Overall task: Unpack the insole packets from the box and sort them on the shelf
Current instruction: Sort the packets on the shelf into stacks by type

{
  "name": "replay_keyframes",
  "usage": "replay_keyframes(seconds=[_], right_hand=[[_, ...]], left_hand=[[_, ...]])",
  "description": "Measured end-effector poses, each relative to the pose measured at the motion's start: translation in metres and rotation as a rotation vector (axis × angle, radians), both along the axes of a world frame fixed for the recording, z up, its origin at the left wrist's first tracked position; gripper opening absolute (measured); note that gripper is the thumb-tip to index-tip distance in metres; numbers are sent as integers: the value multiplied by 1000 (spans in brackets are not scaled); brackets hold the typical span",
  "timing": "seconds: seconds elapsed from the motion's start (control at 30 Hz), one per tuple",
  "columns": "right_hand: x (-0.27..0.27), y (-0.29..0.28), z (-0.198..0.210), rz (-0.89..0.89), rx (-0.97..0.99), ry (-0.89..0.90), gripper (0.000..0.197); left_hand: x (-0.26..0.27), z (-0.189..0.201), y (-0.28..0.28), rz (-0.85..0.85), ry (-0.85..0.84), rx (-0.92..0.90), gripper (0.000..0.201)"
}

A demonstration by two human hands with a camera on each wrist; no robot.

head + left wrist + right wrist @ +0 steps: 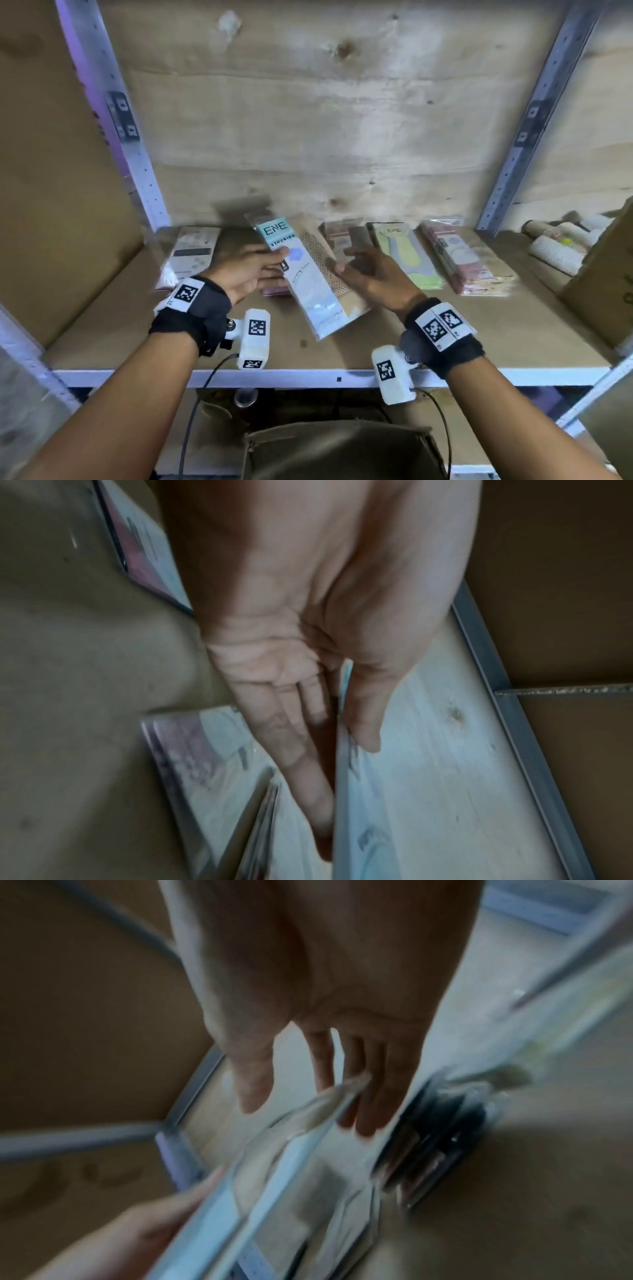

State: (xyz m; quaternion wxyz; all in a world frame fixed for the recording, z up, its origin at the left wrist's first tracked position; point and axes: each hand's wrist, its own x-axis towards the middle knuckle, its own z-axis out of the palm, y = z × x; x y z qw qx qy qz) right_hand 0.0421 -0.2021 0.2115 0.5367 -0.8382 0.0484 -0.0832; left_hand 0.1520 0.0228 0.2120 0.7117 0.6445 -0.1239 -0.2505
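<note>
Held over the middle of the brown board shelf [445,329], pinched only at its top end in the left hand [246,270], right hand [373,274] loose-fingered at its edge: slippery clear-wrapped light-blue insole packet [301,274], liable to slide out and knock the sorted packets behind it askew.

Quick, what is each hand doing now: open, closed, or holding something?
Left hand: holds the blue packet, thumb on top, fingers beneath.
Right hand: open, fingers straight, at the packet's right edge.
</note>
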Motion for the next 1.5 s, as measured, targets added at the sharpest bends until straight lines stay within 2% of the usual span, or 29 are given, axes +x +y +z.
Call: replay_keyframes(seconds=[0.07, 0.17, 0.37, 0.47, 0.6, 0.7, 0.77, 0.83, 0.9, 0.97, 1.1, 1.23, 1.4, 1.5], right_hand=[[-3, -11, -9, 159, 154, 101, 26], [-8, -25, -27, 279, 288, 133, 34], [-5, -44, -42, 317, 258, 130, 35], [-2, -50, -44, 368, 241, 153, 37], [-3, -52, -44, 434, 206, 154, 36], [-4, -51, -43, 444, 197, 138, 36], [-6, -51, -42, 432, 212, 140, 34], [-8, -52, -42, 444, 229, 142, 27], [-10, -55, -44, 436, 252, 132, 21], [-10, -58, -45, 427, 255, 121, 21], [-12, -61, -45, 423, 278, 102, 28], [-17, -62, -45, 423, 316, 112, 37], [-21, -62, -43, 426, 323, 140, 33], [-23, -63, -44, 415, 278, 162, 42]], left_hand=[[-5, -3, -12, -61, 32, 13, 33], [-5, -7, -26, -107, 54, 42, 30], [24, 5, -21, 88, 17, 53, 36], [32, 7, -15, 117, -139, 141, 38], [38, 4, -23, 151, -394, 393, 27], [35, 3, -29, 189, -543, 407, 25], [33, 4, -29, 256, -750, 530, 45], [35, 4, -27, 299, -842, 599, 60], [35, 3, -26, 277, -764, 579, 66], [31, 2, -27, 235, -618, 514, 61], [20, 3, -30, 185, -285, 268, 54], [12, 7, -32, 110, -105, 150, 57], [9, 8, -30, 24, -57, 206, 50], [10, 4, -28, 89, -220, 319, 55]])
